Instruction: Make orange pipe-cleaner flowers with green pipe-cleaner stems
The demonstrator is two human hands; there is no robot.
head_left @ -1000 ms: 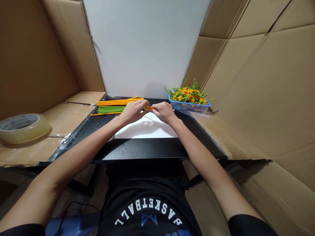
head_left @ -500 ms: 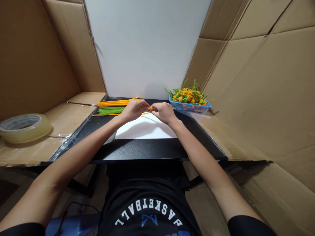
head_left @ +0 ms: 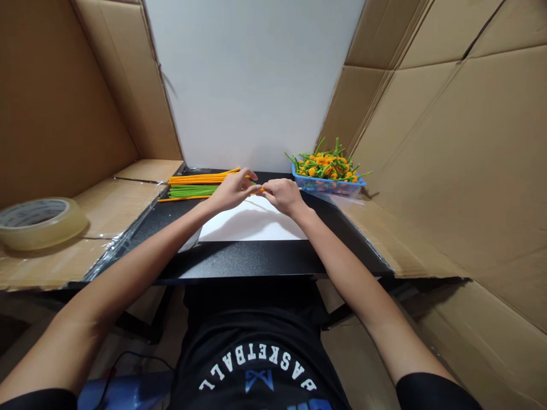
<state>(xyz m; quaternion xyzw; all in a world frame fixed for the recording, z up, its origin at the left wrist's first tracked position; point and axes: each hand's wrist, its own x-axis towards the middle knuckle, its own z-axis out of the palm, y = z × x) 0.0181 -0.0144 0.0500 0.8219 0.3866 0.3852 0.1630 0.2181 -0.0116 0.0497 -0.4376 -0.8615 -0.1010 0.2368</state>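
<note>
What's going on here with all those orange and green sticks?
A person's right hand pinches a small orange piece, mostly hidden by fingers, above a white sheet. The left hand meets it there; its grip is unclear. Orange pipe cleaners and green pipe cleaners lie by the left hand. Beyond the right hand sits a blue basket piled with orange-and-green pieces.
</note>
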